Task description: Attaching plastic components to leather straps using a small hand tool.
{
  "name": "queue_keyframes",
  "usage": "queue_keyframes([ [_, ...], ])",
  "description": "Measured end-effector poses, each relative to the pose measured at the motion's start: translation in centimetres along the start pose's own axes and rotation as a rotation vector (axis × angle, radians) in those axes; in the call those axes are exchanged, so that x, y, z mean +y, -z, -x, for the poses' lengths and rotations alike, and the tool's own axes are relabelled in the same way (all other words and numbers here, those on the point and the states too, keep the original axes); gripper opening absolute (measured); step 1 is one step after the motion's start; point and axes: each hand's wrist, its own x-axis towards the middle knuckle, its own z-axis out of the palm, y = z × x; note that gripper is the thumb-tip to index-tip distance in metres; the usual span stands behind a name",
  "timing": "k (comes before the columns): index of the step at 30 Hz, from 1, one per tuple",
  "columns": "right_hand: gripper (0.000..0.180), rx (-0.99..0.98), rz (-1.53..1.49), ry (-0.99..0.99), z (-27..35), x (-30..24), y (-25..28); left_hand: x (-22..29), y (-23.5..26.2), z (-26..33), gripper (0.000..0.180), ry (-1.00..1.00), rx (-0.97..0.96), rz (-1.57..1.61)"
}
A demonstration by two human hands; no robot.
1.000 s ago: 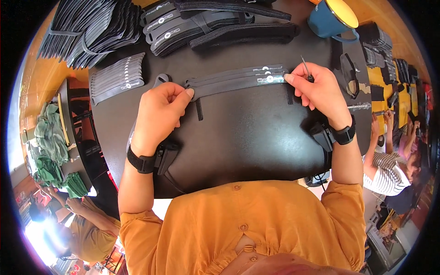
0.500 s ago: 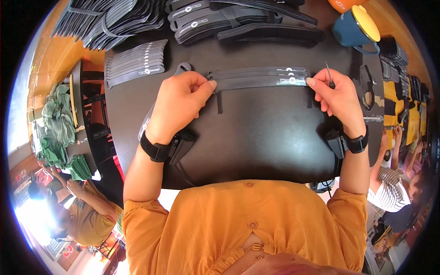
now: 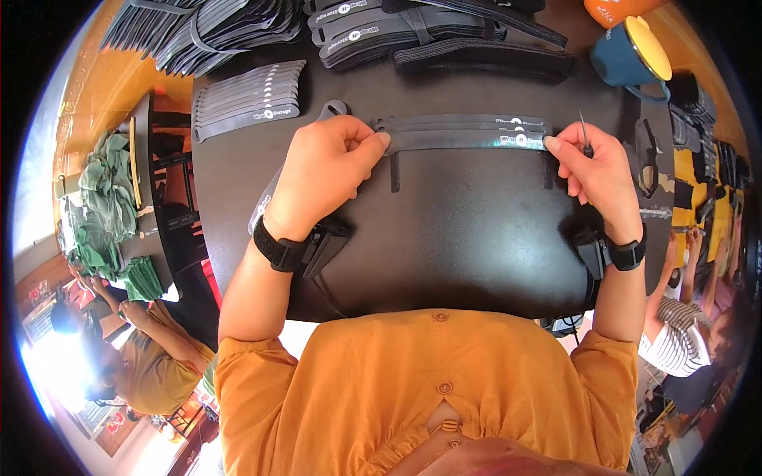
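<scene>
Between my hands a dark grey strap (image 3: 452, 141) with a white printed mark lies stretched sideways, in front of a few like straps laid in rows. My left hand (image 3: 329, 170) is closed in a pinch on its left end. The right end is pinched by my right hand (image 3: 591, 163), whose fingers also hold a thin pointed metal tool (image 3: 583, 127) with a dark base, tip up; its handle is mostly hidden. Another strap (image 3: 336, 108) with a looped end lies partly under my left hand and forearm. Two short dark strips (image 3: 395, 173) stick out toward me below the stretched strap.
On the dark table (image 3: 444, 238), a fanned row of grey straps (image 3: 248, 99) lies at left. Bundled straps (image 3: 444, 40) fill the far edge. A blue mug (image 3: 619, 59) with yellow inside stands far right, near an orange container (image 3: 615, 9). Other people work at both sides.
The whole view has shifted slightly, so the table's things appear further right. Both hands keep their pinch on the strap ends.
</scene>
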Motion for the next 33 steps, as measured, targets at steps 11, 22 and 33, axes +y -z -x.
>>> queue_keyframes([
  [11, 0.021, 0.009, -0.035, 0.008, 0.2, 0.1, -0.1, 0.7, -0.2, 0.3, 0.025, 0.073, -0.006, 0.034],
  [22, 0.023, 0.015, 0.012, 0.049, 0.1, 0.0, 0.0, 1.0, -0.2, 0.2, 0.025, 0.086, 0.006, 0.003],
  [33, 0.023, 0.016, 0.017, 0.059, 0.1, -0.2, -0.1, 1.1, -0.2, 0.3, 0.024, 0.099, 0.014, -0.013],
])
